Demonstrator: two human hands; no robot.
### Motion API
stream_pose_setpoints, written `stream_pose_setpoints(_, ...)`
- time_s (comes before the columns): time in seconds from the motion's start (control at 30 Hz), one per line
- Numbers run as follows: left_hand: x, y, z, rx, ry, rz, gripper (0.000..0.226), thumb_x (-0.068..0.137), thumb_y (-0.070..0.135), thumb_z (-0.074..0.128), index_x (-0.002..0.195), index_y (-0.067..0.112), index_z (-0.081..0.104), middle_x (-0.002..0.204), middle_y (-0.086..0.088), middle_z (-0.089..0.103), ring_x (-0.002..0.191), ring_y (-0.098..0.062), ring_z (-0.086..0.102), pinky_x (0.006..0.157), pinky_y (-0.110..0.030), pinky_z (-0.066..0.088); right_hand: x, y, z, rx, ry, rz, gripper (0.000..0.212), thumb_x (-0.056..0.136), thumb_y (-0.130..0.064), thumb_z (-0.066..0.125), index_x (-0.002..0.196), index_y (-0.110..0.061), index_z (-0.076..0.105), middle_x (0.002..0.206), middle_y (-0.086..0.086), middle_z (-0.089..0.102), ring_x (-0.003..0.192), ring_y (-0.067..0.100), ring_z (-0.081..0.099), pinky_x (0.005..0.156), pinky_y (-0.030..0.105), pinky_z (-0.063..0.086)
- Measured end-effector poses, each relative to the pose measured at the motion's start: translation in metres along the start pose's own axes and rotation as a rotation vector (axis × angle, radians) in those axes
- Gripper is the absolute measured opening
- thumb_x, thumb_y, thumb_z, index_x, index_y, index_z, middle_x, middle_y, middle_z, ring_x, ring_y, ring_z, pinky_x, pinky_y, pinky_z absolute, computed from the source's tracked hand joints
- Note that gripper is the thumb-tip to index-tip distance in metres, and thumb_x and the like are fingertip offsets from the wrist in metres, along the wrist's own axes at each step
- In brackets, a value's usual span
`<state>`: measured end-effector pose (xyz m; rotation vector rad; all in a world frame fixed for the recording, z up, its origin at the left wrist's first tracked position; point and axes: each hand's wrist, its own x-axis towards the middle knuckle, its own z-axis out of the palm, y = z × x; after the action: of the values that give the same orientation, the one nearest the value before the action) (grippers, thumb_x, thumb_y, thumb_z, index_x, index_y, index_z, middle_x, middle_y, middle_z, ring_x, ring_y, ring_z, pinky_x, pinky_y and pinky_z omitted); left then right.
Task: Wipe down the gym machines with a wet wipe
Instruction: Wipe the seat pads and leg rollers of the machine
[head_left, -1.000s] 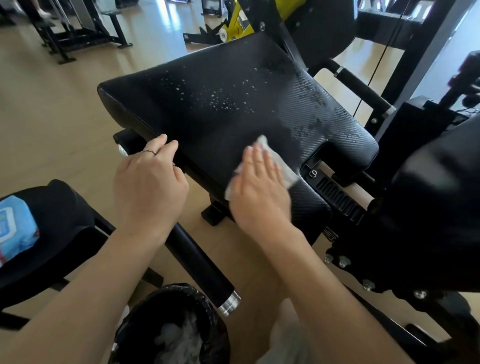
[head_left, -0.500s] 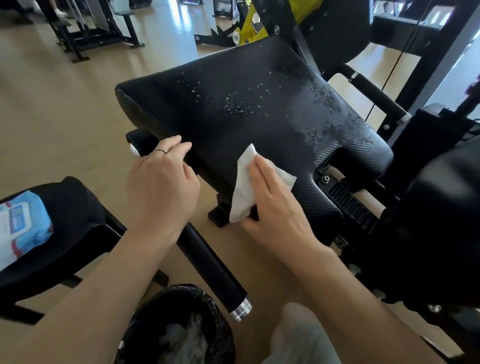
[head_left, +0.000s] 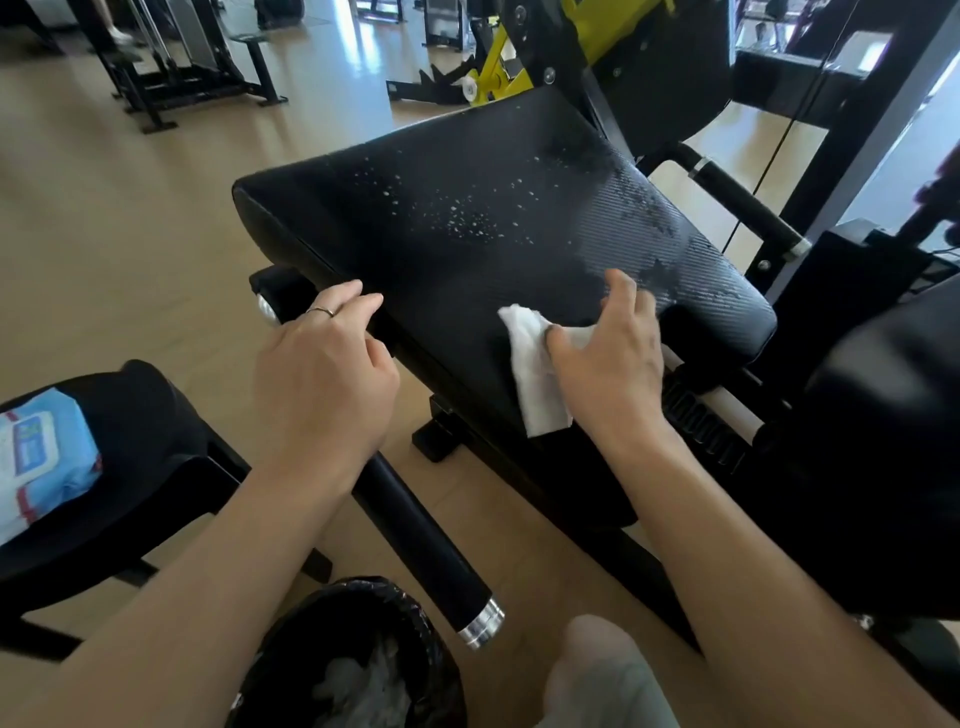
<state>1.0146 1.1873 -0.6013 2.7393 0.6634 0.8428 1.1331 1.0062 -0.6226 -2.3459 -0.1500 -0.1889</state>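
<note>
Under our right hand (head_left: 605, 358), whose grip pinches the wet wipe (head_left: 535, 374) at the seat pad's (head_left: 467, 208) near edge, a wiped sheen shows; droplets farther up remain. Our left hand (head_left: 324, 374), fingers relaxed, steadies the edge.

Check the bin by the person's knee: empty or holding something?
Holding something. Pale crumpled wads show inside the black-lined bin, though how full it is cannot be told since the frame cuts it off.

Both bare forearms reach forward, the left hand (head_left: 324, 374) loosely curled with a ring (head_left: 320, 312) on one finger, the right hand (head_left: 605, 358) spread, palm down, fingers (head_left: 621, 286) bent.
</note>
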Motion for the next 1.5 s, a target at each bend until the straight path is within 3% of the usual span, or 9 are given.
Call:
stream_pose_setpoints(0.17,0.000,0.000,0.000,-0.008,-0.002,-0.005,0.041,0.096,0.013,0.050,0.134,0.020,0.066,0.146,0.003,0.057,0.116,-0.023,0.065,0.090,-0.037,0.052,-0.031,0.006,0.001,-0.234,0.257,-0.241,0.057,0.093,-0.029,0.065,0.144,-0.012,0.049,0.141,0.011,0.047,0.137,0.032,0.035,0.116,0.044,0.029)
stream_pose_setpoints(0.27,-0.001,0.001,0.000,-0.005,-0.003,-0.006,0.041,0.095,0.012,0.051,0.133,0.019,0.067,0.145,0.003,0.058,0.115,-0.023,0.065,0.092,-0.039,0.051,-0.061,0.014,0.007,-0.277,0.073,-0.322,0.048,0.102,-0.033,0.049,0.146,-0.015,0.049,0.150,0.015,0.045,0.143,0.035,0.034,0.119,0.048,0.031)
stream_pose_setpoints(0.37,-0.001,0.001,0.000,-0.004,-0.002,-0.008,0.041,0.095,0.012,0.052,0.132,0.018,0.067,0.145,0.003,0.058,0.113,-0.023,0.066,0.092,-0.039,0.051,-0.079,0.015,0.015,-0.380,-0.191,-0.332,0.058,0.107,-0.046,0.012,0.163,-0.031,0.011,0.170,0.015,0.005,0.158,0.033,-0.001,0.129,0.044,0.007)
stream_pose_setpoints(0.47,0.001,0.001,0.000,-0.010,-0.001,-0.018,0.040,0.095,0.010,0.052,0.131,0.020,0.068,0.144,0.004,0.059,0.111,-0.022,0.067,0.087,-0.036,0.051,-0.069,0.005,0.019,-0.403,-0.261,-0.366,0.057,0.107,-0.049,0.006,0.162,-0.038,-0.006,0.170,0.009,-0.012,0.156,0.027,-0.016,0.128,0.042,-0.005)
stream_pose_setpoints(0.87,-0.003,0.003,0.002,0.042,-0.019,0.008,0.043,0.093,0.012,0.052,0.133,0.014,0.066,0.146,-0.001,0.057,0.110,-0.026,0.067,0.095,-0.041,0.049,-0.129,0.067,-0.004,-0.425,-0.113,-0.275,0.061,0.108,-0.044,0.014,0.160,-0.014,0.026,0.168,0.004,0.022,0.157,0.019,0.013,0.126,0.041,0.006)
stream_pose_setpoints(0.97,-0.002,0.004,0.004,0.048,-0.022,-0.001,0.043,0.093,0.011,0.052,0.133,0.014,0.066,0.147,-0.001,0.057,0.111,-0.026,0.066,0.096,-0.041,0.049,-0.093,0.035,0.008,-0.385,-0.143,-0.229,0.069,0.103,-0.052,-0.002,0.162,-0.017,0.002,0.171,0.002,-0.003,0.157,0.016,-0.011,0.125,0.033,-0.012)
stream_pose_setpoints(1.2,0.001,0.003,0.001,0.033,-0.018,-0.020,0.044,0.094,0.008,0.049,0.134,0.015,0.065,0.146,0.001,0.057,0.120,-0.024,0.062,0.099,-0.041,0.048,-0.033,-0.049,0.042,-0.376,-0.302,-0.640,0.055,0.108,-0.044,0.005,0.162,-0.036,0.002,0.171,-0.002,-0.004,0.157,0.017,-0.011,0.126,0.039,-0.012)
stream_pose_setpoints(1.4,0.000,0.005,0.000,0.026,-0.017,-0.036,0.042,0.095,0.009,0.052,0.134,0.018,0.066,0.145,0.004,0.057,0.116,-0.023,0.064,0.095,-0.035,0.049,-0.010,0.028,0.001,-0.382,-0.270,-0.077,0.060,0.105,-0.044,0.003,0.162,-0.028,-0.006,0.170,-0.008,-0.012,0.155,0.010,-0.015,0.127,0.038,-0.009)
stream_pose_setpoints(1.5,0.000,0.005,0.000,0.025,-0.019,-0.037,0.042,0.094,0.008,0.053,0.133,0.017,0.066,0.145,0.003,0.057,0.113,-0.024,0.065,0.093,-0.037,0.051,-0.006,-0.007,0.022,-0.386,-0.200,-0.183,0.063,0.107,-0.042,0.010,0.164,-0.016,0.001,0.172,0.002,-0.003,0.158,0.019,-0.007,0.127,0.040,-0.005)
